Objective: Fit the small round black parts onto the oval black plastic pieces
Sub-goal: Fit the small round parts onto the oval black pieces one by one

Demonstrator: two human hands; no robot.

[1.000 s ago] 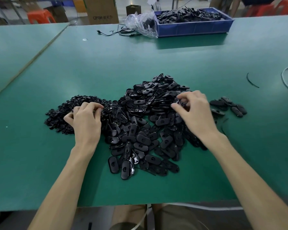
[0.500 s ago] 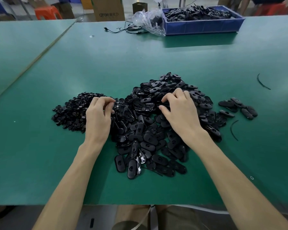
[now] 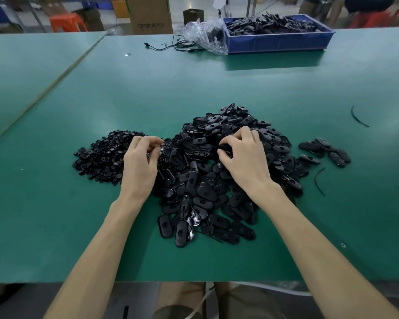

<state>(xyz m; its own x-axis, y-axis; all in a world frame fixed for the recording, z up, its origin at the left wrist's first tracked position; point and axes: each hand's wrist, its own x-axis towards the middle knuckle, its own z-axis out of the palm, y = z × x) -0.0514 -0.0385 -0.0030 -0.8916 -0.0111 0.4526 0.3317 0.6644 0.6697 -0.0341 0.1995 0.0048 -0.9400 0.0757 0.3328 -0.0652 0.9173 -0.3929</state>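
Step in hand: pick-up. Left hand [image 3: 139, 164] pinches a small round black part [image 3: 161, 149] (barely visible) at the right edge of its pile [image 3: 101, 157]; right hand [image 3: 244, 157] grips an oval black plastic piece [image 3: 224, 147] atop the central heap [image 3: 200, 187]. Next: align part over slot, press home.

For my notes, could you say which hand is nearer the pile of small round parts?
Left. The left hand is beside that pile; the right hand is over the oval pieces, farther right.
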